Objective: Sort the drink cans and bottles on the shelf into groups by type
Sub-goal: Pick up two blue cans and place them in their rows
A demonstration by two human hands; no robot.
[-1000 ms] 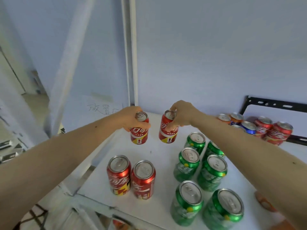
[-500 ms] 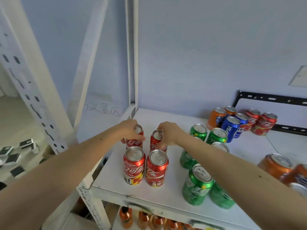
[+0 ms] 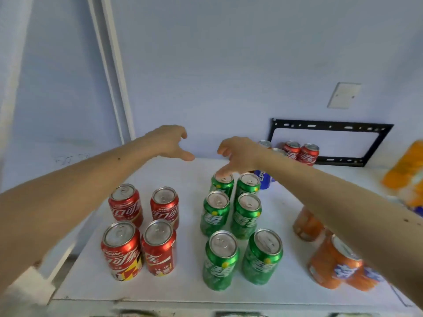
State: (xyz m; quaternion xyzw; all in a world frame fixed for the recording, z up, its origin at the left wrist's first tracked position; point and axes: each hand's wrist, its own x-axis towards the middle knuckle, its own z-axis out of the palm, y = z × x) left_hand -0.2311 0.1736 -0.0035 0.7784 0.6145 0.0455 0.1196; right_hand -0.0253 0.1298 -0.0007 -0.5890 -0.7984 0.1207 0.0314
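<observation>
Several red cola cans (image 3: pixel 142 227) stand in a square block on the left of the white shelf (image 3: pixel 190 170). Right of them, several green soda cans (image 3: pixel 233 216) form two rows. My left hand (image 3: pixel 170 143) hovers above the shelf behind the red cans, fingers loosely spread and holding nothing. My right hand (image 3: pixel 235 152) is also empty, and its thumb reaches down to the top of the rearmost green can (image 3: pixel 222 183). Orange cans (image 3: pixel 336 264) stand at the right under my right forearm. A blue can (image 3: pixel 263 178) and two more red cans (image 3: pixel 301 153) sit at the back.
A black metal bracket (image 3: pixel 329 143) leans on the wall behind the back cans. A white upright post (image 3: pixel 109 65) rises at the shelf's back left corner. A blurred orange pack (image 3: pixel 407 170) sits at the far right. Bare shelf lies between the two hands.
Both hands have let go of the two red cans, which now stand behind the front pair. The hands have lifted and moved toward the back, the right one to the rearmost green can.
</observation>
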